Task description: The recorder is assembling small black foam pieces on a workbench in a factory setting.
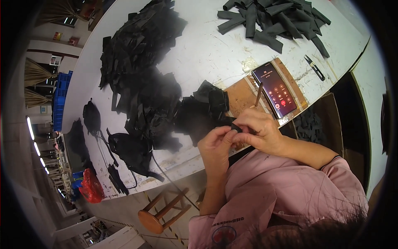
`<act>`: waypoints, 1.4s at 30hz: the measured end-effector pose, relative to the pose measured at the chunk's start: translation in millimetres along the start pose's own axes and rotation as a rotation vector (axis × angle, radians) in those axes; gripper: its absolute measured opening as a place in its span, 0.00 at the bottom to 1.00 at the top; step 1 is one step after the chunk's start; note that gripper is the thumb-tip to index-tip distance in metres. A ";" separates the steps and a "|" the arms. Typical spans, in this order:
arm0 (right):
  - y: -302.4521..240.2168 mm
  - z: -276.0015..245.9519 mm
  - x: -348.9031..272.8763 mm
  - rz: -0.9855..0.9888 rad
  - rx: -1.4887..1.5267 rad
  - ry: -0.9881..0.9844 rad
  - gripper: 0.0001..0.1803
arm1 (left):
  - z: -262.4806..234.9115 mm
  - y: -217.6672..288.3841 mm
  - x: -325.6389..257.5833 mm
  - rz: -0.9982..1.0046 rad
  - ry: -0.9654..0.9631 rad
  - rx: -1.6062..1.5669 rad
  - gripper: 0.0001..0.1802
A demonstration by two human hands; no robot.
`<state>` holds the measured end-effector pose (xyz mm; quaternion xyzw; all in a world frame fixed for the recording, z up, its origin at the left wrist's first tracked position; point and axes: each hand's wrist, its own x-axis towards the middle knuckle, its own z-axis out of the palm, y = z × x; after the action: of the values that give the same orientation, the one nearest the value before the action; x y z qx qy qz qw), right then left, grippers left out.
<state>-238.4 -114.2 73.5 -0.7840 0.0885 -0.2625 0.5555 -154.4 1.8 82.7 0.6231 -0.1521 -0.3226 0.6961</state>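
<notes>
Fingers [220, 132] of my left hand [214, 146] and right hand [265, 132] pinch a small black cloth piece [236, 128] at mid-frame, seemingly unfinished, while the cloth heap [141, 54] upper left looks undone and strips [265, 39] upper right perhaps finished.

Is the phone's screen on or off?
On. The phone lies face up with its screen lit, showing rows of round icons and a red button.

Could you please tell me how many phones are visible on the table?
1: the phone, screen lit, lies just beyond the right hand and left of the thread snips. Any beneath the piles of dark fabric would be hidden.
</notes>
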 end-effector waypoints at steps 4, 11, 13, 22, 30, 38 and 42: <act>7.7 0.6 2.6 -0.145 -0.116 0.084 0.08 | 12.0 -13.3 -2.3 0.301 0.176 0.402 0.05; 3.5 10.8 0.7 0.007 -0.190 0.174 0.05 | 17.0 -32.6 4.8 0.372 0.311 0.359 0.10; 4.7 10.3 -0.9 0.030 -0.202 0.188 0.04 | 14.4 -34.1 6.6 0.323 0.269 0.294 0.10; 2.3 16.8 -2.2 -0.119 -0.325 0.209 0.06 | 20.5 -35.8 5.5 0.454 0.330 0.457 0.12; 9.3 15.1 -4.3 -0.005 -0.361 0.252 0.05 | -1.4 -25.1 13.0 -0.133 0.058 -0.379 0.12; 7.5 15.2 -5.1 0.114 -0.178 0.216 0.05 | 7.5 -33.9 15.8 -0.075 -0.077 -0.537 0.17; 15.9 20.2 -7.4 -0.062 -0.347 0.236 0.06 | 13.5 -43.3 14.0 0.183 0.227 0.031 0.18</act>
<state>-231.9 -100.2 51.6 -0.8341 0.1723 -0.3503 0.3897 -163.5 -18.2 40.6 0.6498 -0.1337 -0.1827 0.7256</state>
